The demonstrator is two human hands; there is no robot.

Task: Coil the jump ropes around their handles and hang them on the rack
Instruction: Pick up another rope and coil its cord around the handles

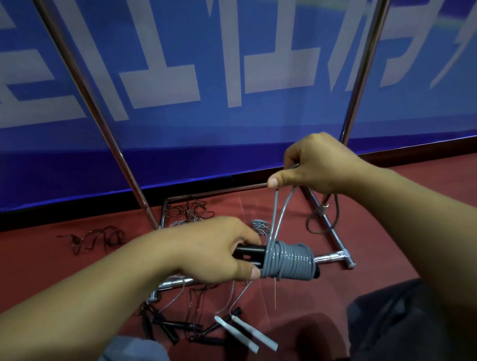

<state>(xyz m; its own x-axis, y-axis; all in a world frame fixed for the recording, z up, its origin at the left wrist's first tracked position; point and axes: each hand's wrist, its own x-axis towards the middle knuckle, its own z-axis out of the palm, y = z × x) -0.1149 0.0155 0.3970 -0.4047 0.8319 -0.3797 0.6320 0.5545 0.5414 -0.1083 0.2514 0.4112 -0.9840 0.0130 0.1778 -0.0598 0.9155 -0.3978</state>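
Left hand [219, 251] gripping black handles [249, 254], grey rope coil [288, 261] sitting wound around them. Right hand [311, 164] pinching rope's loose loop [281, 214] above coil (two strands running taut). Rack base [331, 230] lying on red floor [41, 265] beneath.

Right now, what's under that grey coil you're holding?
Under the grey coil sit black handles, gripped by the left hand; the wraps hide their middle. Below runs the rack's chrome bar. The right hand pinches the loop.
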